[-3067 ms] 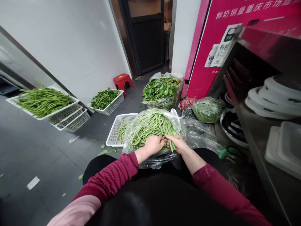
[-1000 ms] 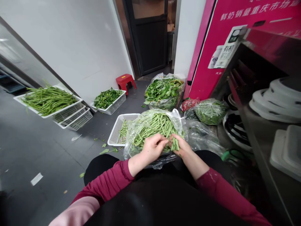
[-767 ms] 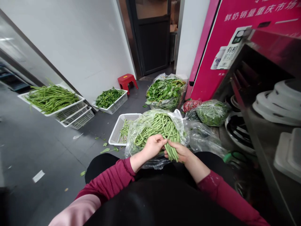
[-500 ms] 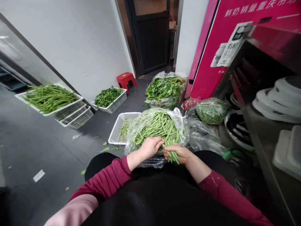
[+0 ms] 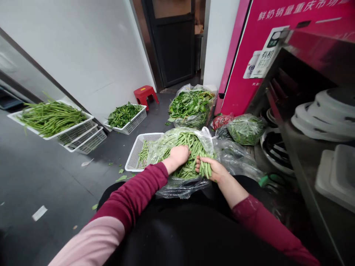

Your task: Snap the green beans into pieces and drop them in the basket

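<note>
A clear plastic bag [image 5: 155, 152] full of long green beans [image 5: 191, 142] lies open in front of my knees. My left hand [image 5: 179, 154] is over the beans inside the bag, fingers curled down; what they grip, if anything, is hidden. On the bag's right side, my right hand [image 5: 212, 168] is wrapped round a bunch of green beans [image 5: 205, 168], their ends sticking out past the fingers. Left of the bag, partly under its edge, a white basket [image 5: 135, 154] contains some beans.
Stacked white baskets [image 5: 93, 142] with long green stems stand at left. Leafy greens fill another basket [image 5: 133, 125] near a red stool [image 5: 145, 96] and a large bag [image 5: 191, 105] beyond. More bagged vegetables [image 5: 246, 129] and a metal shelf [image 5: 302, 159] are at right.
My left hand has moved away from the bunch, up and left onto the beans in the bag. My right hand still holds its bunch. The view has shifted slightly.
</note>
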Action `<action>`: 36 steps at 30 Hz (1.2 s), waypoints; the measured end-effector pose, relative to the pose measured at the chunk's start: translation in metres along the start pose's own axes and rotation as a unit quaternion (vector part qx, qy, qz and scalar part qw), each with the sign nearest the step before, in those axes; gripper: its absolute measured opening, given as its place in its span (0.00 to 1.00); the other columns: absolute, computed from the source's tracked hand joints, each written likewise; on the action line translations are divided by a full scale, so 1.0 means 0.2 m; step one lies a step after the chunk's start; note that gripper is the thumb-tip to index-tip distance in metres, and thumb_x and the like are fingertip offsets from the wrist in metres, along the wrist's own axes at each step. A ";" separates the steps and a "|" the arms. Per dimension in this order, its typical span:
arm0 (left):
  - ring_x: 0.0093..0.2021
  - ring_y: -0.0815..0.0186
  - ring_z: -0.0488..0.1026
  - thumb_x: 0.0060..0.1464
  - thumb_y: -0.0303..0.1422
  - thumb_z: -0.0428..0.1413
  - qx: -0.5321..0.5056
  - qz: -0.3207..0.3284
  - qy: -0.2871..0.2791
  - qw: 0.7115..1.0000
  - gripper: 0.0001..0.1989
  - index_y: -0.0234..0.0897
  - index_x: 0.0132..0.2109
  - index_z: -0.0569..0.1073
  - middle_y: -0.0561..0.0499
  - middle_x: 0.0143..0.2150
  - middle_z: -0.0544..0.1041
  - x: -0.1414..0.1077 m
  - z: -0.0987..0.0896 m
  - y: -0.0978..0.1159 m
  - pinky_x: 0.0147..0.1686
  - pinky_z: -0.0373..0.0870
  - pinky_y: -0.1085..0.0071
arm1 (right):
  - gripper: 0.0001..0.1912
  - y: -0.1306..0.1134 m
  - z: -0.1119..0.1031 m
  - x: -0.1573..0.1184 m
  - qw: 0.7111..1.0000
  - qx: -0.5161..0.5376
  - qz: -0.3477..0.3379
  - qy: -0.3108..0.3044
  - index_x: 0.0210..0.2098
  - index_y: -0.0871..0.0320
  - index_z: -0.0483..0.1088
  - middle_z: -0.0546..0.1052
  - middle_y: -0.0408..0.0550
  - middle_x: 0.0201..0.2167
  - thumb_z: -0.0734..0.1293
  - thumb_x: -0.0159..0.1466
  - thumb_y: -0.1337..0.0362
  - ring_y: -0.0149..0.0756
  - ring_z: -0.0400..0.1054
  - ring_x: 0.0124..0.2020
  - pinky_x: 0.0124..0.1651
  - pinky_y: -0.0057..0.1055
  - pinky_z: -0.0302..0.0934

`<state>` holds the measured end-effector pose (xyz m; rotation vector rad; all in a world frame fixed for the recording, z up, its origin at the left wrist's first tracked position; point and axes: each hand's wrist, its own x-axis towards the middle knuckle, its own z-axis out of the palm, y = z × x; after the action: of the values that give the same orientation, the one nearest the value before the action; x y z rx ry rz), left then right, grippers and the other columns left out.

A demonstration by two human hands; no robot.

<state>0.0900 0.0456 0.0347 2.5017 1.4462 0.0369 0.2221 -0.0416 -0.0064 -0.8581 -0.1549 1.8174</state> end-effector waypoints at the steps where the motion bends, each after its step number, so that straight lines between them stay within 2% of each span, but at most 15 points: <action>1: 0.35 0.58 0.70 0.48 0.34 0.51 -0.011 -0.016 -0.010 1.000 0.10 0.30 0.33 0.71 0.39 0.31 0.72 0.03 0.01 0.02 0.36 0.63 0.66 | 0.04 0.00 0.00 0.01 1.000 0.011 -0.002 -0.007 0.29 0.61 0.68 0.72 0.43 0.20 0.62 0.55 0.72 0.29 0.68 0.21 0.31 0.32 0.67; 4: 0.30 0.61 0.69 0.48 0.32 0.50 -0.032 -0.019 -0.010 0.999 0.09 0.31 0.27 0.71 0.42 0.26 0.71 0.03 0.02 0.02 0.33 0.62 0.69 | 0.03 0.01 -0.01 0.03 1.000 0.017 -0.014 -0.006 0.26 0.61 0.67 0.71 0.42 0.18 0.63 0.55 0.71 0.28 0.66 0.19 0.32 0.32 0.67; 8: 0.21 0.70 0.61 0.50 0.36 0.47 -0.192 -0.006 -0.024 0.981 0.14 0.33 0.24 0.70 0.51 0.20 0.67 -0.15 0.00 -0.01 0.24 0.57 0.75 | 0.02 0.04 -0.02 0.07 0.999 -0.019 -0.006 0.050 0.24 0.62 0.68 0.72 0.44 0.18 0.65 0.54 0.72 0.28 0.67 0.18 0.27 0.29 0.66; 12: 0.19 0.74 0.54 0.48 0.38 0.48 -0.327 0.026 -0.083 0.941 0.15 0.33 0.22 0.68 0.56 0.17 0.61 -0.34 0.03 -0.01 0.21 0.52 0.77 | 0.02 0.10 0.01 0.08 0.999 -0.044 -0.004 0.020 0.24 0.63 0.69 0.74 0.47 0.18 0.66 0.52 0.70 0.31 0.67 0.19 0.24 0.28 0.65; 16: 0.18 0.76 0.52 0.46 0.39 0.49 -0.400 0.037 -0.171 0.900 0.14 0.33 0.20 0.64 0.58 0.17 0.58 -0.39 0.07 -0.02 0.19 0.50 0.77 | 0.05 0.18 0.05 0.04 0.993 -0.106 -0.046 -0.001 0.24 0.64 0.69 0.74 0.48 0.19 0.69 0.48 0.69 0.34 0.68 0.20 0.26 0.31 0.64; 17: 0.18 0.76 0.51 0.46 0.39 0.50 -0.392 0.036 -0.186 0.900 0.14 0.33 0.20 0.63 0.58 0.16 0.57 -0.39 0.08 -0.02 0.19 0.49 0.77 | 0.06 0.19 0.06 0.03 0.990 -0.113 -0.079 -0.006 0.25 0.63 0.69 0.74 0.47 0.21 0.70 0.46 0.69 0.34 0.69 0.22 0.28 0.31 0.64; 19: 0.18 0.76 0.51 0.45 0.37 0.51 -0.326 0.051 -0.199 0.923 0.13 0.33 0.19 0.63 0.58 0.15 0.56 -0.37 0.07 -0.04 0.19 0.49 0.77 | 0.10 0.21 0.08 0.01 0.981 -0.123 -0.152 -0.010 0.27 0.62 0.69 0.75 0.44 0.24 0.71 0.45 0.70 0.32 0.68 0.25 0.31 0.30 0.64; 22: 0.19 0.74 0.55 0.42 0.32 0.52 -0.152 0.057 -0.156 0.974 0.09 0.34 0.18 0.65 0.57 0.16 0.58 -0.34 0.04 -0.07 0.22 0.53 0.76 | 0.10 0.17 0.09 -0.01 0.964 -0.133 -0.228 0.010 0.28 0.61 0.68 0.72 0.41 0.22 0.71 0.45 0.68 0.29 0.65 0.22 0.29 0.28 0.61; 24: 0.22 0.72 0.59 0.39 0.29 0.54 -0.108 0.034 -0.099 0.989 0.03 0.35 0.22 0.67 0.56 0.19 0.62 -0.31 0.01 -0.09 0.24 0.55 0.75 | 0.09 0.12 0.09 -0.03 0.963 -0.142 -0.230 -0.006 0.27 0.61 0.68 0.70 0.40 0.19 0.70 0.46 0.67 0.27 0.63 0.19 0.25 0.27 0.59; 26: 0.24 0.72 0.60 0.35 0.30 0.58 -0.186 0.020 -0.053 0.981 0.12 0.36 0.32 0.69 0.56 0.24 0.65 -0.28 -0.03 -0.11 0.25 0.56 0.76 | 0.09 0.07 0.07 -0.05 0.967 -0.153 -0.195 -0.066 0.28 0.62 0.68 0.69 0.41 0.19 0.70 0.47 0.66 0.28 0.62 0.20 0.25 0.27 0.58; 28: 0.22 0.75 0.58 0.34 0.36 0.61 -0.346 0.003 -0.057 0.936 0.23 0.36 0.40 0.66 0.56 0.25 0.63 -0.23 -0.07 -0.12 0.21 0.54 0.78 | 0.10 0.05 0.05 -0.06 0.967 -0.157 -0.147 -0.134 0.29 0.62 0.68 0.69 0.43 0.20 0.70 0.48 0.66 0.28 0.62 0.21 0.25 0.28 0.58; 31: 0.15 0.79 0.47 0.45 0.48 0.51 -0.575 -0.042 -0.171 0.799 0.23 0.34 0.41 0.65 0.59 0.21 0.57 -0.15 -0.12 -0.11 0.14 0.44 0.80 | 0.09 0.06 0.04 -0.08 0.961 -0.160 -0.086 -0.206 0.29 0.63 0.68 0.68 0.43 0.20 0.69 0.49 0.66 0.29 0.62 0.22 0.26 0.28 0.57; 33: 0.14 0.80 0.42 0.47 0.48 0.49 -0.663 -0.046 -0.215 0.716 0.21 0.33 0.36 0.65 0.61 0.18 0.52 -0.11 -0.13 -0.09 0.12 0.38 0.81 | 0.09 0.09 0.04 -0.09 0.960 -0.150 -0.044 -0.234 0.31 0.63 0.68 0.68 0.43 0.20 0.68 0.49 0.67 0.28 0.62 0.22 0.26 0.28 0.57; 34: 0.13 0.81 0.42 0.47 0.46 0.52 -0.690 -0.042 -0.206 0.693 0.18 0.33 0.34 0.65 0.62 0.18 0.51 -0.09 -0.12 -0.07 0.12 0.37 0.81 | 0.10 0.10 0.04 -0.09 0.961 -0.137 -0.028 -0.237 0.32 0.63 0.68 0.68 0.43 0.20 0.69 0.49 0.67 0.28 0.62 0.22 0.26 0.28 0.57; 36: 0.13 0.81 0.43 0.44 0.41 0.56 -0.721 -0.035 -0.150 0.676 0.15 0.34 0.31 0.63 0.63 0.16 0.49 -0.08 -0.10 -0.05 0.12 0.37 0.82 | 0.12 0.12 0.04 -0.08 0.971 -0.102 -0.011 -0.217 0.34 0.61 0.68 0.69 0.43 0.22 0.69 0.49 0.68 0.28 0.63 0.22 0.26 0.27 0.57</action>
<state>0.0702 0.0399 0.0530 1.0264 0.7292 0.5034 0.2015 -0.0632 -0.0046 -0.5802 -0.6377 1.9696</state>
